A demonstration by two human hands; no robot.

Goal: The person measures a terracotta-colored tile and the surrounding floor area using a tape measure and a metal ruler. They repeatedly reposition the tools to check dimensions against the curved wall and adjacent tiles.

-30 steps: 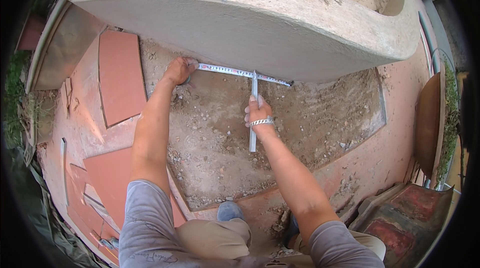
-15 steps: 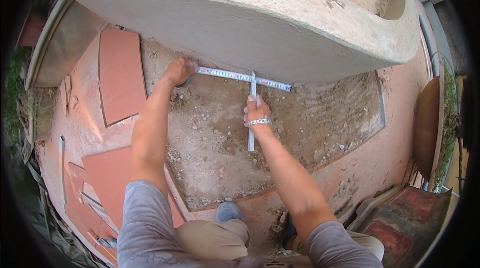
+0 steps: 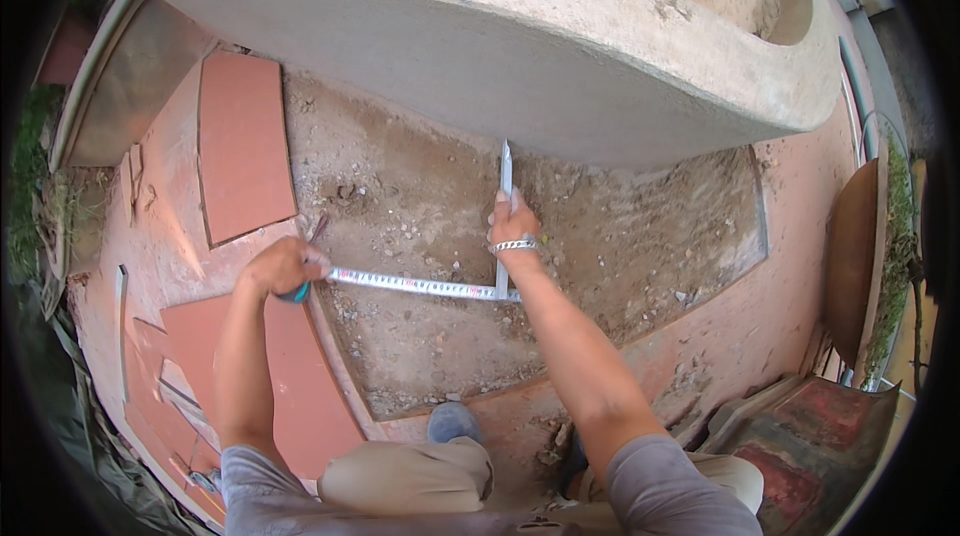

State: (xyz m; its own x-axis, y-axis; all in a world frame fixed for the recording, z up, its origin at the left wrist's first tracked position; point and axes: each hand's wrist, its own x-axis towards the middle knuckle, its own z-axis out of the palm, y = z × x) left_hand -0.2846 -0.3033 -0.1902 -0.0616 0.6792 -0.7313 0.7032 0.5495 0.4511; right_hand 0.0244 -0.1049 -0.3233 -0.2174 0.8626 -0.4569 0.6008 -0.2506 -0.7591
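My left hand [image 3: 283,268] is closed on a tape measure [image 3: 296,293], whose teal case shows under the fingers. Its white blade [image 3: 420,285] stretches right across the bare soil, over or against the near end of a silver metal bar [image 3: 506,168]; I cannot tell which. The blade's far tip is partly hidden by my right forearm. My right hand [image 3: 515,226], with a chain bracelet at the wrist, grips the bar around its middle. The bar's pointed far end lies close to the foot of the curved concrete wall [image 3: 430,46]. A thin dark reddish stick [image 3: 320,228] shows beside my left hand.
Reddish slabs [image 3: 240,146] lie at the left, more of them [image 3: 285,366] nearer me. The soil patch [image 3: 620,246] is bordered by pinkish paving [image 3: 790,286]. A brown round planter [image 3: 852,256] stands at the right, and a worn dark-and-red object [image 3: 800,436] at the lower right.
My left hand has come nearer and to the left with the tape measure. The blade has shifted from the bar's far end to its near end. My right hand stays on the bar.
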